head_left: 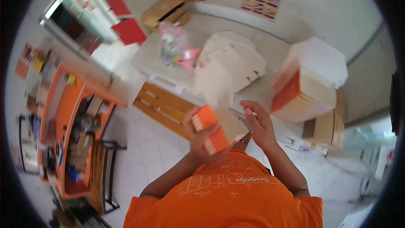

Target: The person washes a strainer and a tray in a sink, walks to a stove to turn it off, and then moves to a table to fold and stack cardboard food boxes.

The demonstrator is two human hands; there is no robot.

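Observation:
My left hand (198, 145) is wrapped round an orange carton (217, 138) with pale lettering along its edge, in front of my orange shirt. Its fingers cross the middle of the carton and hide part of it. To the right, my right hand (261, 126) is raised apart from the carton, fingers bent and thumb spread; I see nothing held in it. Beyond both hands, a pile of flat cream cardboard pieces (232, 57) lies on the table, its near part blurred.
On the pale table (147, 55) are a clear bag of colourful items (174, 44), an open brown box (166, 10) and, at right, stacked white-and-orange cartons (310, 86). A wooden bench (164, 107) stands before it. An orange shelf (69, 133) full of goods is at left.

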